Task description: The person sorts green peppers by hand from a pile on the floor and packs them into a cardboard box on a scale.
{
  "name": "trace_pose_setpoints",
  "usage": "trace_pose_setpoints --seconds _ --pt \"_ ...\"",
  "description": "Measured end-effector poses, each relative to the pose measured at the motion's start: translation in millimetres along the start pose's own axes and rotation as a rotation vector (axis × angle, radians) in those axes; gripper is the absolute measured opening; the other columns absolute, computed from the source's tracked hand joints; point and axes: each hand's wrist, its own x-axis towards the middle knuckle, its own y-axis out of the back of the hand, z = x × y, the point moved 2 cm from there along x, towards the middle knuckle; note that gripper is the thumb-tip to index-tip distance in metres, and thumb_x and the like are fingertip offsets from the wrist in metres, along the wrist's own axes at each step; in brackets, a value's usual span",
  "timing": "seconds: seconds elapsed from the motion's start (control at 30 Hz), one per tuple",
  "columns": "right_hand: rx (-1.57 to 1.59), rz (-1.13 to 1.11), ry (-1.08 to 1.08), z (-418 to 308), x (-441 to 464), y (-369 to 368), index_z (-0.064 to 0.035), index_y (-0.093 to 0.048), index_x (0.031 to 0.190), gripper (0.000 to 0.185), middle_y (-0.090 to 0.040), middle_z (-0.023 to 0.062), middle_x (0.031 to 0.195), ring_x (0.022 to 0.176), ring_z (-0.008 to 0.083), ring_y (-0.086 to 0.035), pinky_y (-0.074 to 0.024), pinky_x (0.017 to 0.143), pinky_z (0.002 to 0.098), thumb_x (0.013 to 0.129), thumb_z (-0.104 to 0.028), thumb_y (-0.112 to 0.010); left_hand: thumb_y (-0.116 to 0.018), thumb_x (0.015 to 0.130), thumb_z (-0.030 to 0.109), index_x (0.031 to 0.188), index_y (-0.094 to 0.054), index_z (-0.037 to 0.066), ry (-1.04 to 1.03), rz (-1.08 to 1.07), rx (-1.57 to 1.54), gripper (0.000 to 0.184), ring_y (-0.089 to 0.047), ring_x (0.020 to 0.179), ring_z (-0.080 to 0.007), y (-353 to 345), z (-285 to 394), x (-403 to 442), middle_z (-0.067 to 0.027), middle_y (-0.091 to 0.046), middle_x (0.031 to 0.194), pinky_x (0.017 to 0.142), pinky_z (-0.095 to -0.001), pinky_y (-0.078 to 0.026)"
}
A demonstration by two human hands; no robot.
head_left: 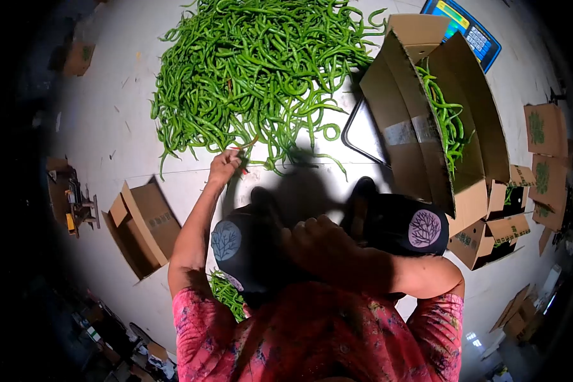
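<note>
A large heap of long green chili peppers (254, 76) covers the floor in front of me. At its near edge, my left hand (225, 167) is closed in a pinch, with red bits of a chili pepper (244, 170) showing at the fingers. A brownish-red pepper (254, 141) lies just beyond the fingertips. My right hand (318, 237) is held over my lap between the knees, in deep shadow. Its fingers are curled, and whatever they may hold is hidden.
A tall open cardboard box (414, 121) with green peppers inside stands at the right, by a dark metal frame (356, 137) and a blue-yellow panel (468, 32). Another open carton (148, 226) sits at the left. Smaller boxes (500, 235) holding peppers stand at the right. More peppers (226, 294) lie beside my left leg.
</note>
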Motion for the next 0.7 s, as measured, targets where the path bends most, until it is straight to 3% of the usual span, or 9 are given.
trace_pose_setpoints --seconds 0.1,0.2,0.27,0.37,0.43,0.53,0.57,0.67,0.7 --pt "0.061 -0.182 -0.008 2.0 0.3 -6.3 -0.0004 -0.058 0.112 0.044 -0.058 0.0060 0.083 0.073 0.0163 -0.056 -0.0436 0.064 0.0297 0.075 -0.026 -0.058 -0.066 0.079 0.018 0.113 -0.061 0.002 -0.090 0.052 0.102 0.038 -0.065 0.081 -0.0207 -23.6 32.9 4.3 -0.0104 -0.068 0.092 0.077 -0.0316 -0.050" --pt "0.077 -0.127 -0.050 8.4 1.9 3.4 0.0000 -0.058 0.109 0.043 -0.058 0.0087 0.085 0.076 0.0185 -0.056 -0.0434 0.066 0.0301 0.076 -0.026 -0.058 -0.064 0.082 0.027 0.108 -0.059 0.000 -0.334 0.183 0.698 0.038 -0.061 0.079 -0.0218 -55.9 11.7 48.7 -0.0098 -0.063 0.089 0.072 -0.0349 -0.049" --pt "0.092 0.022 -0.127 7.5 -0.4 -0.2 -0.0004 -0.060 0.101 0.034 -0.058 0.0098 0.081 0.076 0.0211 -0.055 -0.0424 0.065 0.0313 0.077 -0.024 -0.056 -0.065 0.082 0.034 0.114 -0.056 0.004 -0.519 0.206 0.711 0.046 -0.060 0.086 -0.0261 -76.0 -3.5 72.9 -0.0125 -0.061 0.098 0.074 -0.0389 -0.049" --pt "0.190 -0.094 -0.168 9.3 -1.6 3.0 0.0028 -0.054 0.114 0.044 -0.059 0.0131 0.088 0.078 0.0223 -0.056 -0.0438 0.067 0.0318 0.080 -0.025 -0.054 -0.066 0.081 0.039 0.121 -0.053 0.007 -0.584 0.445 0.648 0.053 -0.059 0.093 -0.0297 -104.7 -3.5 84.4 -0.0149 -0.059 0.108 0.076 -0.0426 -0.048" --pt "0.176 -0.072 -0.195 8.1 -4.4 0.3 0.0030 -0.055 0.114 0.042 -0.060 0.0151 0.091 0.081 0.0233 -0.057 -0.0447 0.069 0.0328 0.081 -0.024 -0.053 -0.064 0.082 0.038 0.121 -0.053 0.008 -0.586 0.500 0.603 0.050 -0.057 0.096 -0.0319 -118.6 12.9 91.0 -0.0162 -0.056 0.111 0.079 -0.0448 -0.046" --pt "0.150 -0.062 -0.216 10.3 -7.0 -1.1 0.0002 -0.057 0.113 0.041 -0.061 0.0146 0.094 0.078 0.0212 -0.057 -0.0445 0.069 0.0318 0.081 -0.025 -0.055 -0.061 0.083 0.034 0.118 -0.054 0.007 -0.763 0.465 0.898 0.045 -0.056 0.095 -0.0318 -120.7 19.7 95.6 -0.0164 -0.057 0.107 0.080 -0.0442 -0.046" --pt "0.139 -0.061 -0.222 12.0 -7.6 -0.9 -0.0013 -0.059 0.113 0.041 -0.061 0.0138 0.095 0.077 0.0198 -0.057 -0.0442 0.068 0.0310 0.081 -0.025 -0.057 -0.059 0.084 0.032 0.114 -0.055 0.007 -0.794 0.489 0.849 0.039 -0.056 0.099 -0.0335 -119.0 19.0 100.1 -0.0163 -0.058 0.107 0.080 -0.0444 -0.046" --pt "0.167 -0.040 -0.253 15.5 -9.7 -0.5 -0.0012 -0.060 0.113 0.039 -0.061 0.0141 0.097 0.078 0.0195 -0.058 -0.0445 0.069 0.0303 0.080 -0.022 -0.057 -0.058 0.085 0.029 0.105 -0.057 0.005 -0.658 0.465 0.633 0.031 -0.058 0.091 -0.0336 -104.2 16.8 110.6 -0.0153 -0.061 0.096 0.075 -0.0428 -0.048" --pt "0.172 -0.046 -0.260 16.8 -9.6 0.8 -0.0011 -0.060 0.113 0.039 -0.061 0.0145 0.098 0.079 0.0198 -0.058 -0.0449 0.070 0.0301 0.080 -0.021 -0.057 -0.057 0.087 0.027 0.102 -0.058 0.005 -0.570 0.479 0.444 0.027 -0.059 0.084 -0.0283 -93.5 28.6 100.0 -0.0123 -0.061 0.091 0.071 -0.0384 -0.048"
